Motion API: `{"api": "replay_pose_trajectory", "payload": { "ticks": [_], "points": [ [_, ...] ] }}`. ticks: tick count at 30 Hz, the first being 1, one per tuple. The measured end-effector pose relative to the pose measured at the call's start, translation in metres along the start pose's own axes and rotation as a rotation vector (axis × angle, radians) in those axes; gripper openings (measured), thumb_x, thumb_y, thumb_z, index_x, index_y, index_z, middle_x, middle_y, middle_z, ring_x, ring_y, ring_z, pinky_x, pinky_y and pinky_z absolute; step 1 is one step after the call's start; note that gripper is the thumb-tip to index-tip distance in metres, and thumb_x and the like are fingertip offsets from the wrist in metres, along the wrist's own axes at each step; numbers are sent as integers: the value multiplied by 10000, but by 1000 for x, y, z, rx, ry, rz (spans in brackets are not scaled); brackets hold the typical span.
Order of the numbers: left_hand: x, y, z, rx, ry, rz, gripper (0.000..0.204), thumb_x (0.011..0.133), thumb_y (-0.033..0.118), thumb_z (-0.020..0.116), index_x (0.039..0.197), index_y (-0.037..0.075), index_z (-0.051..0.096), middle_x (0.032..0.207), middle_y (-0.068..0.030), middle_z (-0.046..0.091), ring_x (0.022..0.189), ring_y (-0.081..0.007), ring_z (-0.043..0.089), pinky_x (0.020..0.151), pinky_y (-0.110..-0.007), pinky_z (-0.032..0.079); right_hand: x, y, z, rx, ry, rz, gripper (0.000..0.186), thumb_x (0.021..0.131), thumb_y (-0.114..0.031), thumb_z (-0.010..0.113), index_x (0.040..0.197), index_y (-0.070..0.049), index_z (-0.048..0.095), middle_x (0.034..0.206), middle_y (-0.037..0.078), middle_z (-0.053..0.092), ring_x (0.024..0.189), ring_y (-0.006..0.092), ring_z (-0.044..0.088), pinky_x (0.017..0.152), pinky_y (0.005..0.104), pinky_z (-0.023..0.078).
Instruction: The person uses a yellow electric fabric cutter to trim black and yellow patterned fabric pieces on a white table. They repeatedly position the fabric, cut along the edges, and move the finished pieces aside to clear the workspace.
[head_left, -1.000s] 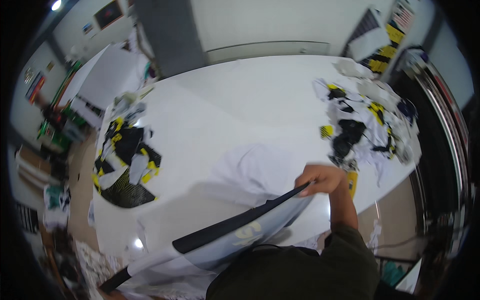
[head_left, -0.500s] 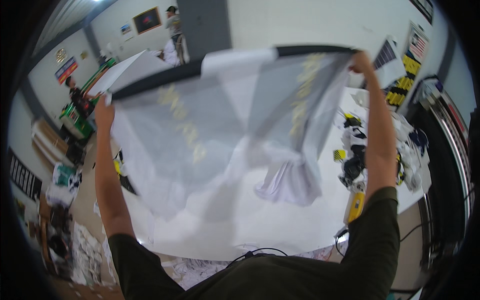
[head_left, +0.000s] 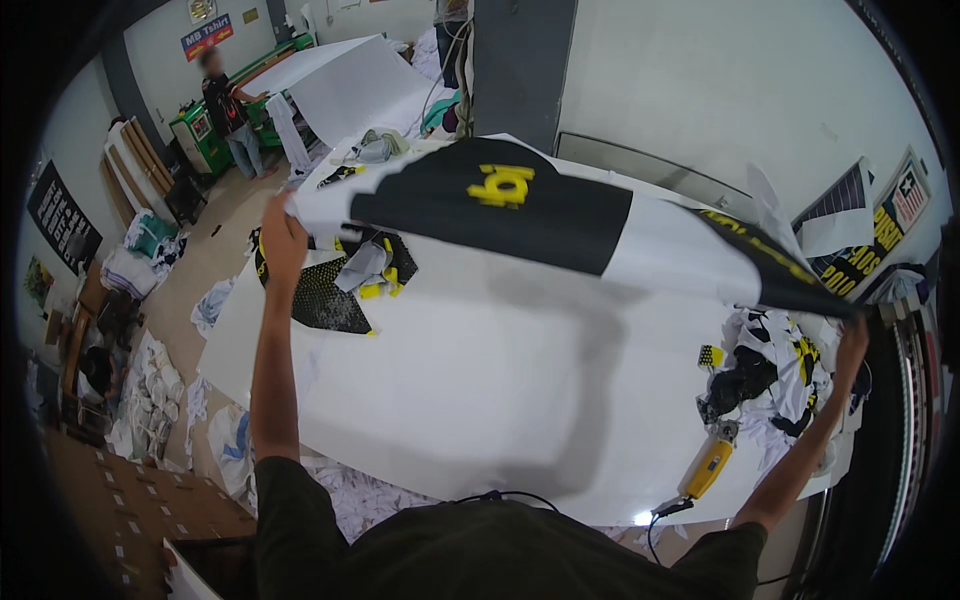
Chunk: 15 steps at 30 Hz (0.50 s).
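Top: dark olive-green shirt [head_left: 480, 550], plain over the visible part | Sleeves: left sleeve [head_left: 295, 515] and right sleeve [head_left: 722, 560] short, same dark colour | Forearms [head_left: 273, 380]: bare | Left hand [head_left: 285, 242], right hand [head_left: 852, 342]: bare | Front: thin black cable [head_left: 493, 495], curved, at the shirt's edge

two hands [head_left: 284, 238] [head_left: 853, 342], one held cloth [head_left: 425, 215], one table [head_left: 450, 370] bearing two scrap heaps [head_left: 335, 300] [head_left: 745, 377], one yellow tool [head_left: 710, 470], two co-workers [head_left: 228, 108] [head_left: 451, 48]

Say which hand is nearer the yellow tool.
Right: the right hand is raised, right of the yellow tool; the left hand is much farther off, to its left.
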<state>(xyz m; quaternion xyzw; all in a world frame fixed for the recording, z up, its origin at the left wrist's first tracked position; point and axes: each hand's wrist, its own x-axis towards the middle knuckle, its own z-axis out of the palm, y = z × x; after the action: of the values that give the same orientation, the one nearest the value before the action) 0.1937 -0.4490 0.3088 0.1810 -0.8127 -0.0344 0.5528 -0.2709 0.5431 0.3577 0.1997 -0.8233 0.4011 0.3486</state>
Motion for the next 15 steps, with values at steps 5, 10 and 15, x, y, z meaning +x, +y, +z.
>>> {"api": "replay_pose_trajectory", "payload": {
  "ticks": [5, 10, 15],
  "points": [
    [-124, 10, 39, -16, -295, -5, 410, 822, -53, 516, 1211, 9, 629, 1148, -193, 634, 1087, -404, 581, 951, -497, 441, -79, 65, 35, -567, -205, -11, 346, 949, -24, 505, 1258, 24, 653, 1183, 275, 695, 1142, 429, 659, 957, 486, 504],
    [-208, 12, 48, 52, -613, 83, 417, 822, -22, 544, 1221, 55, 637, 1160, -136, 641, 1118, -337, 579, 948, -466, 427, -167, 77, 119, -444, -428, 162, 387, 868, 3, 513, 1205, 34, 700, 1133, 303, 713, 1122, 452, 671, 1012, 480, 507],
    [-302, 15, 72, -22, -1026, 3, 385, 848, 18, 570, 1222, 77, 642, 1150, -138, 645, 1087, -328, 617, 910, -481, 473, -204, 105, 127, -509, -587, 240, 401, 812, 18, 566, 1182, 26, 720, 1165, 294, 705, 1135, 458, 664, 1005, 481, 515]
  ]
}}
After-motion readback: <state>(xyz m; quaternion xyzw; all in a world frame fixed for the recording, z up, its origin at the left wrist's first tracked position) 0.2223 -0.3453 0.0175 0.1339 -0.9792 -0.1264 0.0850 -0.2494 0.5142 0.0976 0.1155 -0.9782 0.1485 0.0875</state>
